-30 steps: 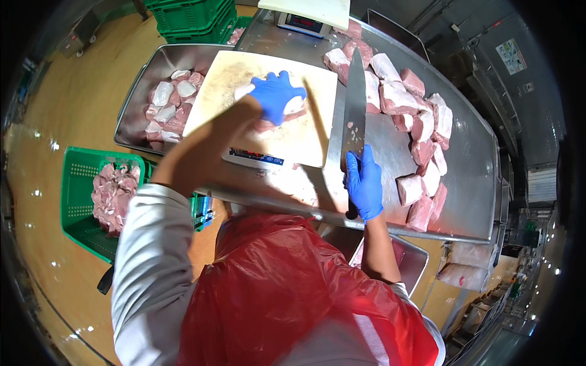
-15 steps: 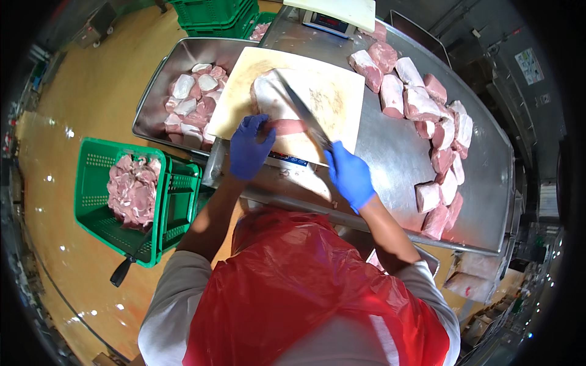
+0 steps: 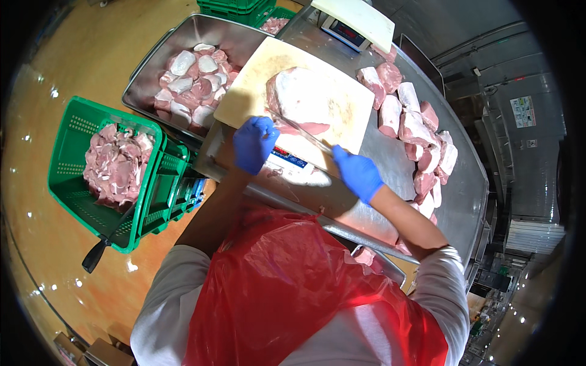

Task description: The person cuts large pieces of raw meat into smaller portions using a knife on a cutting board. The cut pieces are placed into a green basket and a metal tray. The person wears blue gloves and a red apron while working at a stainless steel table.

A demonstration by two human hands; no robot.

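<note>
A large piece of pale raw meat with a white fatty top lies on the cutting board. My right hand, in a blue glove, is closed round the handle of a long knife. The blade slants up and left along the meat's near edge, where a pink strip shows beside it. At the meat's near left corner my left hand, also gloved, is closed close to the blade's tip. What its curled fingers hold, if anything, is hidden. A scale with a lit display shows under the board's near edge.
Left of the board, a steel tub holds cut meat pieces. A green crate with meat trimmings and a black-handled tool stands lower left. Several meat blocks lie along the right of the steel table. Another scale stands at the back.
The knife has swung lower, from across the meat's top to along its near edge. My left fingers have curled closed. The whole view has turned somewhat.
</note>
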